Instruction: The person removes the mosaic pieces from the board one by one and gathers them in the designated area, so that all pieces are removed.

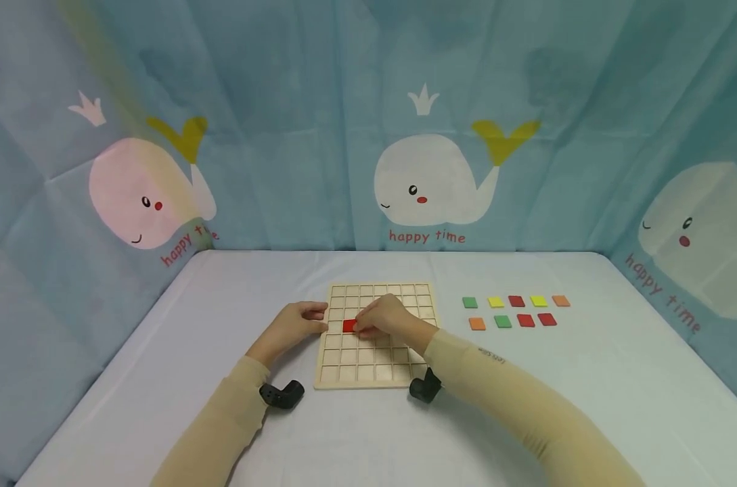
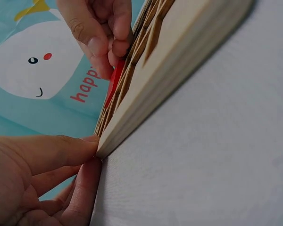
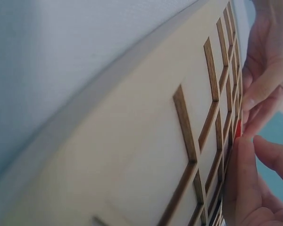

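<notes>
A square wooden grid board [image 1: 342,375] lies on the table. My left hand [image 1: 292,331] is at its left edge, thumb and fingertips touching the rim; the left wrist view shows this hand [image 2: 42,174] close by the board's corner [image 2: 108,143]. Over the middle of the grid, my right hand [image 1: 389,316] pinches a red square tile [image 1: 349,326] at its right side. The tile is low in or just over a left-hand cell; whether it lies flat is unclear. From the right wrist, the right fingers [image 3: 247,179] partly cover the tile [image 3: 238,128].
Right of the board lie loose square tiles in two rows: green [image 1: 470,302], yellow [image 1: 495,302], red [image 1: 516,301] and orange [image 1: 477,324] among them. A white cloth [image 1: 368,439] covers the table. A whale-print curtain [image 1: 283,135] hangs behind and at the sides.
</notes>
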Motion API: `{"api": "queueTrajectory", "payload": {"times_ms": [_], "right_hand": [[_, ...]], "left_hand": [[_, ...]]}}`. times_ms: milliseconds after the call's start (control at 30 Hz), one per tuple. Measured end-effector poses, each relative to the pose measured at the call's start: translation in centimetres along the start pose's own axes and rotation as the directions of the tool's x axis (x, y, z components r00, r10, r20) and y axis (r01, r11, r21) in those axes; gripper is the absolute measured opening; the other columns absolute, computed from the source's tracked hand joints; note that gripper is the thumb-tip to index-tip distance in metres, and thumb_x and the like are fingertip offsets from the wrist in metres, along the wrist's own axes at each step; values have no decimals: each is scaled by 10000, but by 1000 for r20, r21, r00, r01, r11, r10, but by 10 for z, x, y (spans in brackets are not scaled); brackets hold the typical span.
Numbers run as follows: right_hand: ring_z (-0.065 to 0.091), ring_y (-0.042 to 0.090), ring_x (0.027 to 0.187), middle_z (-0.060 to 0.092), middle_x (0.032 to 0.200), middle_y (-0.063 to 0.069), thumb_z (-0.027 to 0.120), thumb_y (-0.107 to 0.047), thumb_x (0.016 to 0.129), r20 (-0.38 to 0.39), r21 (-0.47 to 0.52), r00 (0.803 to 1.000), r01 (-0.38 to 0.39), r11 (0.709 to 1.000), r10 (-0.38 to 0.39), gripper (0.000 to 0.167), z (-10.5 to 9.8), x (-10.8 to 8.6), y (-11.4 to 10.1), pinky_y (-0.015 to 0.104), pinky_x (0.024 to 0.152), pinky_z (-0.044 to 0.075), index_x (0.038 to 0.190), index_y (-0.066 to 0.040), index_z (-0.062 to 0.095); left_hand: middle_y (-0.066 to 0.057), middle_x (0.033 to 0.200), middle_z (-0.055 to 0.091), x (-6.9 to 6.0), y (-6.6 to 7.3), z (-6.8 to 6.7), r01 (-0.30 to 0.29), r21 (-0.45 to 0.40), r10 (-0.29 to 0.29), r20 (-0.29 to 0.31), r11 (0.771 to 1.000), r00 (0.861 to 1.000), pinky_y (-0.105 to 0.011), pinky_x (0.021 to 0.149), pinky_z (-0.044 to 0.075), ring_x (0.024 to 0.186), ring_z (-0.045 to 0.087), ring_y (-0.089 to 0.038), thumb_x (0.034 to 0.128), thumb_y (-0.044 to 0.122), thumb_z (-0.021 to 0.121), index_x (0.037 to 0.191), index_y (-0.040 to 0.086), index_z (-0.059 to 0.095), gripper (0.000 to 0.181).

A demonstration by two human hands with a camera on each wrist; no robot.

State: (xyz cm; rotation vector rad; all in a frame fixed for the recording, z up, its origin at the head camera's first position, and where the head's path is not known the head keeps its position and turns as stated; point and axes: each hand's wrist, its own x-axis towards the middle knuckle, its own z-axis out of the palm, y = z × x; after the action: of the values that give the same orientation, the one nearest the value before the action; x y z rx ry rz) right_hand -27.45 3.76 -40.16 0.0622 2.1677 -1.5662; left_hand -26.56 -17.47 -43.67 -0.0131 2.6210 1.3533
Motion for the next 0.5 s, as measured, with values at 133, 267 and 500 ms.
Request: {"api": "queueTrajectory", "payload": {"times_ms": [133,267,500], "right_hand": [[707,100,622,769,882,122,777,-30,819,-28,-45,998,53,998,-54,106,0,0,0,254,661,594,902,30,750],[700,90,609,770,882,113,785,-36,812,-40,-70,995,85,994,-88,87,2,0,3,248,652,591,874,20,761],[694,115,581,742,925,206,744,49,826,-39,-28,991,128,991,-129,85,6,4,2,250,609,588,905,80,735]], "left_hand": [[-119,1211,685,2,1,1,6,-10,-6,-11,1000,1000,-430,1035,446,1161,593,-247,882,153,721,1369,71,599,509],[-115,1195,690,-1,2,3,5,-5,-5,-10,1000,1000,-424,1021,453,1140,600,-237,880,147,722,1363,62,602,504],[-119,1206,679,0,2,1,8,-13,-8,-6,1000,1000,-396,998,468,1136,595,-232,886,137,725,1370,61,596,507]]}}
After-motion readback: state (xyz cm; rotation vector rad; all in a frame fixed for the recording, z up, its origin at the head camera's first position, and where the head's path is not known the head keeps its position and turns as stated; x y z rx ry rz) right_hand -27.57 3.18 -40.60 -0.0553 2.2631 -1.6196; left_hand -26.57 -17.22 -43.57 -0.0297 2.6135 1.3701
